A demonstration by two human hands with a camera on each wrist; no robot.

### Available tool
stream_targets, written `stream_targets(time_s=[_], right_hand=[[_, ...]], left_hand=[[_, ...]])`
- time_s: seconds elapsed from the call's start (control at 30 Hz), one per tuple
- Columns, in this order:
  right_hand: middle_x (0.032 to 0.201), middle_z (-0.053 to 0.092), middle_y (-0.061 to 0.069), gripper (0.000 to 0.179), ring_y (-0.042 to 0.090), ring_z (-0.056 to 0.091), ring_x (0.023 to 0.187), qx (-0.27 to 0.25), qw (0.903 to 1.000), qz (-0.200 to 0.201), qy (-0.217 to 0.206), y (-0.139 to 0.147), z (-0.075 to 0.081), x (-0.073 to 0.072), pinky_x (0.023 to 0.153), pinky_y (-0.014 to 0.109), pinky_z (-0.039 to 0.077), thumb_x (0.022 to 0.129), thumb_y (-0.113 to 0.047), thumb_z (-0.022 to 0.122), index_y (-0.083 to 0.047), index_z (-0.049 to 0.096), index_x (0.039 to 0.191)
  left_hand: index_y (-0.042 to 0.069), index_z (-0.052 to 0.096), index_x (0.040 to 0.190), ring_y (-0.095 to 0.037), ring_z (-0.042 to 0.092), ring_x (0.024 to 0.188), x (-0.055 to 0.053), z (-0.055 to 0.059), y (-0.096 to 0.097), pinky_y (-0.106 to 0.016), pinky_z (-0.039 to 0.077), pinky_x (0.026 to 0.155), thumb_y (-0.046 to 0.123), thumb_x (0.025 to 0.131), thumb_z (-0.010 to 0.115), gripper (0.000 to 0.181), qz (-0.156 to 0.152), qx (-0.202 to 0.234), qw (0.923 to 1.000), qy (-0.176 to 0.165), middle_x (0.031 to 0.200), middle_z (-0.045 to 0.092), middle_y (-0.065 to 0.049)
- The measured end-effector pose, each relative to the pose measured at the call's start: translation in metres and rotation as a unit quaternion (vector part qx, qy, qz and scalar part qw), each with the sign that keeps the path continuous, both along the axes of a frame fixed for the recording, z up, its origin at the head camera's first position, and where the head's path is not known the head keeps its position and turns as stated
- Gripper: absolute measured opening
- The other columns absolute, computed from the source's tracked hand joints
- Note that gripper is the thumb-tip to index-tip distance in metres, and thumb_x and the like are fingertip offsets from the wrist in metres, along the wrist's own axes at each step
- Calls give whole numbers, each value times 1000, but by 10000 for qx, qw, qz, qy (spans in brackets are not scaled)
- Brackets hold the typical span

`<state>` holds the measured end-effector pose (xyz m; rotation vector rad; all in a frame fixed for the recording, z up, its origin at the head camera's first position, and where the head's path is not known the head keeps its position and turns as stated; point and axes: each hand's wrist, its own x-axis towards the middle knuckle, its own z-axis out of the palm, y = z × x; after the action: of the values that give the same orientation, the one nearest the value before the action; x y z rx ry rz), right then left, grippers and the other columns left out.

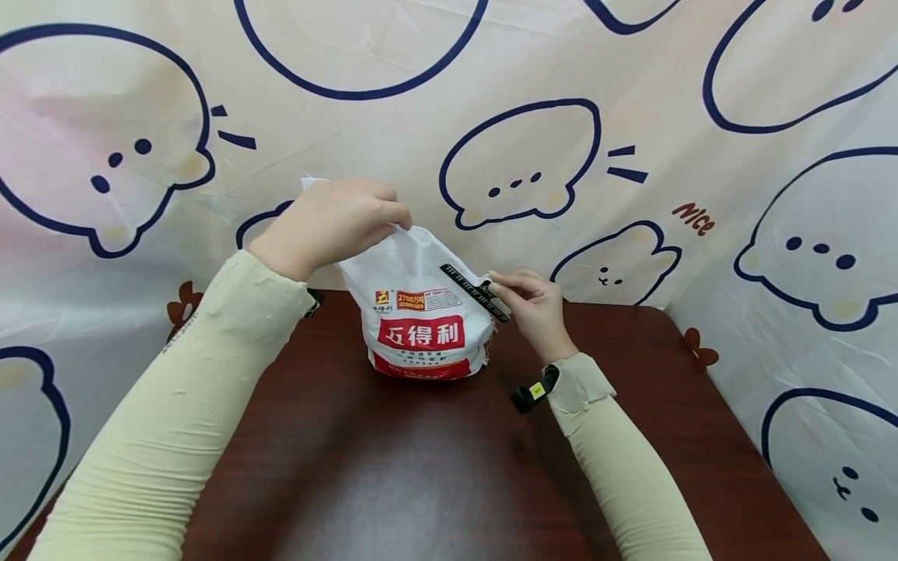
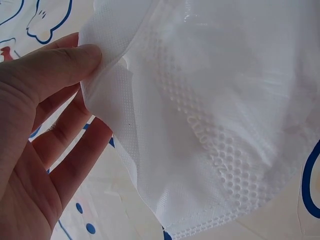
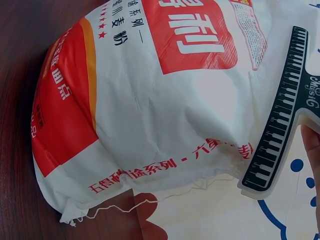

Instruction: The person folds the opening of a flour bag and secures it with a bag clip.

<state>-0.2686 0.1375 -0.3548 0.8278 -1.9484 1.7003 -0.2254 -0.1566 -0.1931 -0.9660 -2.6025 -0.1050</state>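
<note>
A white flour bag (image 1: pixel 421 312) with red printing stands on the table, its top edge raised. My left hand (image 1: pixel 340 222) pinches that top edge at the left corner; in the left wrist view, the thumb of my left hand (image 2: pixel 55 95) presses the white fabric (image 2: pixel 150 125) against the fingers. A black clip (image 1: pixel 473 292) with a piano-key pattern lies slanted across the bag's upper right side. My right hand (image 1: pixel 533 308) pinches the clip's handle. In the right wrist view, the clip (image 3: pixel 277 115) meets the bag, while only part of my right hand (image 3: pixel 311 150) shows.
The dark brown table (image 1: pixel 393 475) extends around the bag. Behind and beside it hangs a pale curtain (image 1: pixel 393 140) with blue cartoon outlines. A loose thread (image 3: pixel 117 207) trails from the bag's seam. A black wrist device (image 1: pixel 529 396) is on the right wrist.
</note>
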Motion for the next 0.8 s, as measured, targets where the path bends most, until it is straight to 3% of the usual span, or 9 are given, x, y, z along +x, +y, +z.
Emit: stream_targets(time_s=[0.3,0.8], right_hand=[[98,72,17,18,13,68,90,-155,9999,-3,40,-5,-1,0,78,24,58,87,6,74,7,76,105],[100,71,17,19,15,68,93,-100,9999,-11,7,-6,-4,-1,79,23,58,89,4,74,5,76,107]], left_hand=[[13,76,113,-29,69,99,1,-1,0,-44,59,86,8,93,73,21,75,-39,10000,-21,110,72,-11],[13,77,112,-28,68,98,-1,-2,-1,-44,59,85,6,93,71,20,47,4,10000,49,109,73,-10]])
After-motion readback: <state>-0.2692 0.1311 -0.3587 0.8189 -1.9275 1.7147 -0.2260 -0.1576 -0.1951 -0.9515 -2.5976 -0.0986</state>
